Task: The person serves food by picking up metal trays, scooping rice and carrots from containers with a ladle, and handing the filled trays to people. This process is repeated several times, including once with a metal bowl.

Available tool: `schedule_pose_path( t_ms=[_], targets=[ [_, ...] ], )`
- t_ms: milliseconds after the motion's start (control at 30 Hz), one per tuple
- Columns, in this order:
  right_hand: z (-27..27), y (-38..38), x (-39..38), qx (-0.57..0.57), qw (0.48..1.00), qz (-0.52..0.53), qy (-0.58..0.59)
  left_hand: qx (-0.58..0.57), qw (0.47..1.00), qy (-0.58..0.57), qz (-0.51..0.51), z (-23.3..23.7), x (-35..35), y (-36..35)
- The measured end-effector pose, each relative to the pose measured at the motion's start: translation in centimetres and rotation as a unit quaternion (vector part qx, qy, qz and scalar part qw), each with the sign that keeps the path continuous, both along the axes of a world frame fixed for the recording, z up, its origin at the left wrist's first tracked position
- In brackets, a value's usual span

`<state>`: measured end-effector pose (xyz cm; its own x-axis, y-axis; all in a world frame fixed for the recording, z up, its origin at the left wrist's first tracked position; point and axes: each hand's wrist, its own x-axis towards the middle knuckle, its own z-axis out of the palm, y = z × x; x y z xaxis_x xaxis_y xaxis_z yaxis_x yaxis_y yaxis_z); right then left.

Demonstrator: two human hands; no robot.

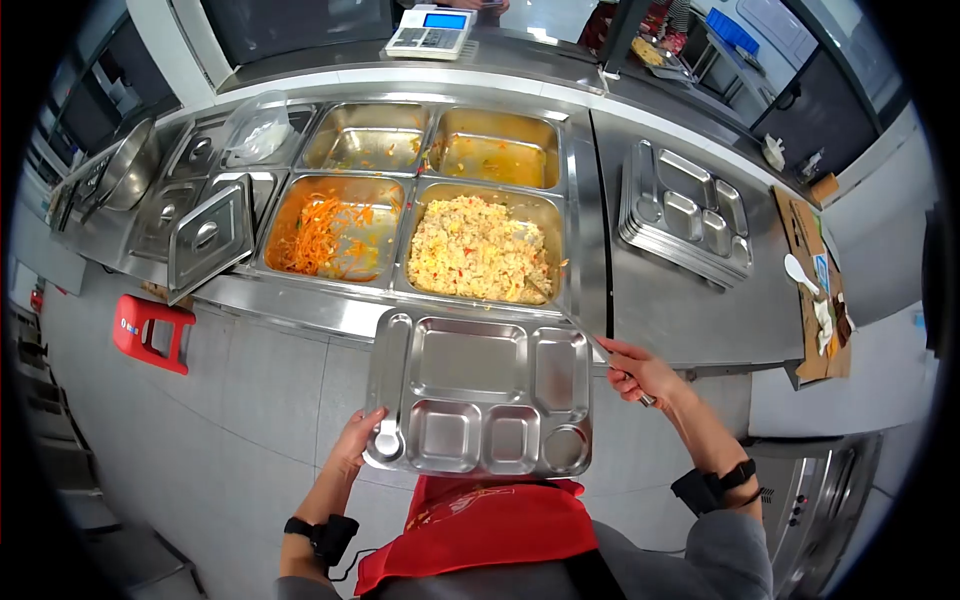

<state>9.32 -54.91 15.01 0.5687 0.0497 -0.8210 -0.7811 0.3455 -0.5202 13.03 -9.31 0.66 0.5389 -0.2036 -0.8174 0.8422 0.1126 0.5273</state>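
My left hand [358, 438] grips the lower left edge of a steel compartment tray [397, 350], thumb on top. The tray is level in front of the red apron [480, 530], and bare metal shows in all its compartments. My right hand [640, 375] is closed around the handle of a metal serving spoon [585, 330]. That handle slants up and left to the pan of fried rice [480, 250], where the spoon's head is hidden in the rice at the near right corner. Left of it, another pan holds shredded carrot [312, 235].
Two pans [365, 135] with scraps and liquid sit behind. A tilted steel lid [210, 235] leans at the left, near a metal bowl [132, 165]. Stacked trays [690, 210] stand right, beside cardboard [810, 290] with a white spoon [798, 272]. A red stool [153, 332] is on the floor.
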Motion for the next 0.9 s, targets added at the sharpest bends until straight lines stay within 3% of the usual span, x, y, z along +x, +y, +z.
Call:
schedule_pose_path(
  t_ms=[100, 267, 300, 400, 500, 600, 700, 800, 900],
  targets=[
    [0.4, -0.2, -0.4, -0.062, 0.998, 0.023, -0.02, -0.107, 0.994, -0.002, -0.005, -1.2, 1.4, -1.9],
    [0.4, -0.5, -1.2, -0.071, 0.996, 0.0, -0.055, -0.069, 0.997, -0.014, 0.029, -4.7, 3.0, -4.8],
    [1.0, -0.4, -1.6, -0.074, 0.995, -0.003, -0.062, -0.1, 0.995, -0.022, 0.008, -2.6, 3.7, -5.7],
    [2.8, -0.7, -3.8, -0.07, 0.996, 0.019, -0.058, -0.11, 0.994, -0.016, 0.005, -2.3, 4.8, -7.2],
    [2.7, 0.3, -7.4, -0.161, 0.983, 0.058, -0.069, -0.099, 0.995, -0.007, 0.012, -3.2, 5.2, -8.2],
    [-1.4, 1.0, -12.1, -0.342, 0.901, 0.191, -0.185, -0.127, 0.992, -0.018, -0.015, -3.4, 5.4, -8.4],
    [-3.4, 3.1, -13.1, -0.551, 0.703, 0.222, -0.391, -0.154, 0.987, -0.031, -0.022, -2.8, 5.4, -8.5],
    [-2.8, 4.1, -13.5, -0.586, 0.702, 0.26, -0.31, -0.138, 0.99, -0.037, -0.015, -2.2, 5.3, -8.5],
    [-2.6, 3.3, -14.0, -0.609, 0.686, 0.259, -0.301, -0.159, 0.987, -0.023, -0.004, -3.8, 5.1, -7.9]
  ],
)
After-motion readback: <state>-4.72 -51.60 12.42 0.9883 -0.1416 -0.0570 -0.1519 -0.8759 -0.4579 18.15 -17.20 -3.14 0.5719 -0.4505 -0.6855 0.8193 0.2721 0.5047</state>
